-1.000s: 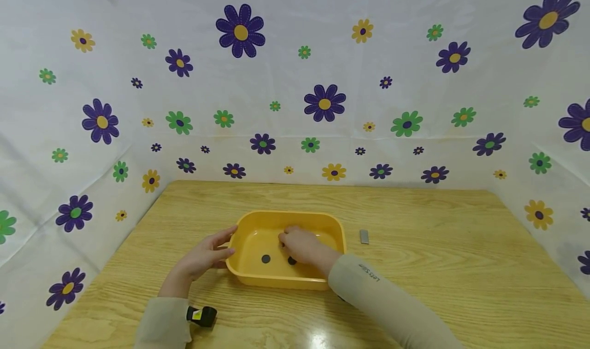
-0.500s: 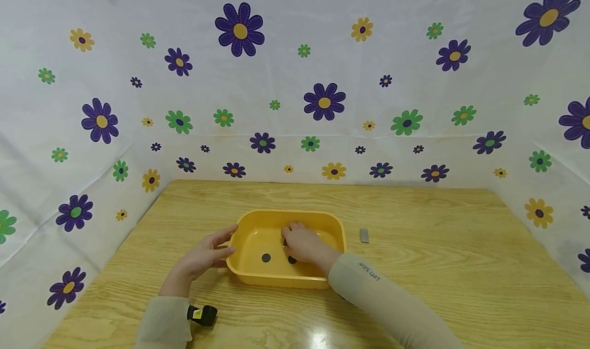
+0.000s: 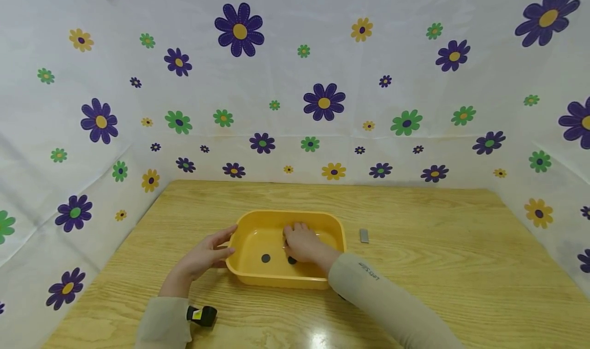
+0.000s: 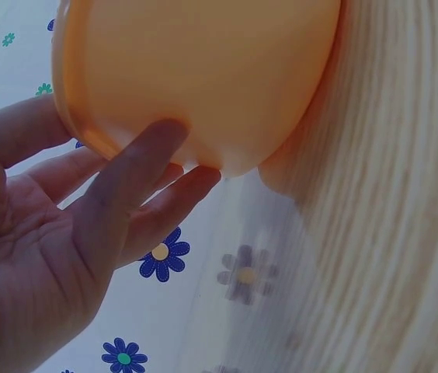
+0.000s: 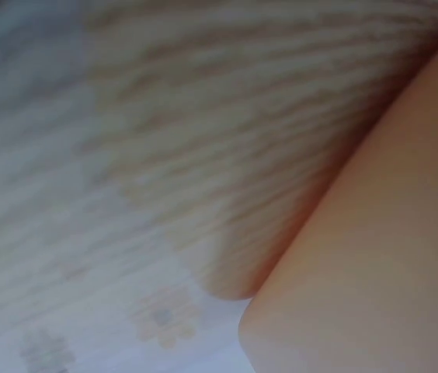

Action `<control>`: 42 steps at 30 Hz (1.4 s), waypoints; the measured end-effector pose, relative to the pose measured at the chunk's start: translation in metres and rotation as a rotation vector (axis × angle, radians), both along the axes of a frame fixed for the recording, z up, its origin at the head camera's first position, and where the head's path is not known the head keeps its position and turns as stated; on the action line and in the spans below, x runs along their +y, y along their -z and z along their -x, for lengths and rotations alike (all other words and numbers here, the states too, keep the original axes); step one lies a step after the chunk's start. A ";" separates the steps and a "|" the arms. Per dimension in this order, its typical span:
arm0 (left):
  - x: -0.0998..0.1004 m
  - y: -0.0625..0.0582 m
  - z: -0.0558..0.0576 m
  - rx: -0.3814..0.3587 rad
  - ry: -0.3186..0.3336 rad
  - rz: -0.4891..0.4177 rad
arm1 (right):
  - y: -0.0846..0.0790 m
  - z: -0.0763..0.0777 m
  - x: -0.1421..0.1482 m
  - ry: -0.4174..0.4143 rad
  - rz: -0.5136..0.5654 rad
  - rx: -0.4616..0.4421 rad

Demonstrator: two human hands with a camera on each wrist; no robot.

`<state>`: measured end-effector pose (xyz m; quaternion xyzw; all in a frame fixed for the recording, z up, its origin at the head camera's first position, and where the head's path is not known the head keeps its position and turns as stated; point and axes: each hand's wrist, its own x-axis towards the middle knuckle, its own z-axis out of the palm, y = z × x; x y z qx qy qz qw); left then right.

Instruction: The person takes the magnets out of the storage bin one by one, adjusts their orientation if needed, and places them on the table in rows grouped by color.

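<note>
A yellow rectangular tray point(image 3: 295, 282) stands on the wooden table. Inside it lie two dark round discs, one disc point(image 3: 266, 258) left of centre and another disc point(image 3: 292, 260) partly under my right hand. My left hand point(image 3: 201, 258) touches the tray's left end with spread, fairly straight fingers; the left wrist view shows fingertips point(image 4: 168, 136) against the outer wall. My right hand point(image 3: 304, 244) reaches down inside the tray, fingers bent towards the floor. A small dark bit shows at its fingertips; whether they hold it is hidden. The right wrist view shows the tray's outside but no hand.
A small grey rectangular piece point(image 3: 364, 235) lies on the table point(image 3: 438, 257) to the right of the tray. A white sheet with printed flowers point(image 3: 276, 82) surrounds the table at the back and sides. A black wrist device point(image 3: 203, 315) is strapped at the left sleeve.
My right hand has shifted slightly right inside the tray, and its fingers look more spread than a second ago. The left hand, the tray and the two discs have stayed put.
</note>
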<state>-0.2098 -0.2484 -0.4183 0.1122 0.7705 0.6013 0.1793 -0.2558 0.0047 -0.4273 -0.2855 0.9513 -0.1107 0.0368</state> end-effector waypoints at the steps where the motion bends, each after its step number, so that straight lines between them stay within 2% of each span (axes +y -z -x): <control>1: 0.000 0.000 0.000 0.001 -0.001 0.002 | 0.000 0.000 0.000 0.003 0.007 -0.011; 9: 0.001 -0.001 -0.001 0.010 -0.006 0.015 | -0.001 0.000 0.001 0.014 0.074 -0.073; 14: 0.002 -0.001 -0.002 0.011 -0.005 0.015 | -0.002 0.000 0.002 0.016 0.093 -0.077; 21: 0.001 0.000 -0.001 0.012 0.002 0.008 | -0.005 0.002 0.002 -0.028 0.152 -0.082; 32: 0.001 -0.001 -0.001 0.001 0.007 0.010 | -0.008 0.001 0.002 -0.041 0.163 -0.105; 36: 0.001 0.000 -0.001 -0.006 -0.011 0.012 | -0.008 0.000 0.002 -0.043 0.177 -0.122; 42: 0.000 0.000 0.000 -0.002 -0.006 0.009 | -0.006 0.002 0.001 -0.110 0.140 -0.056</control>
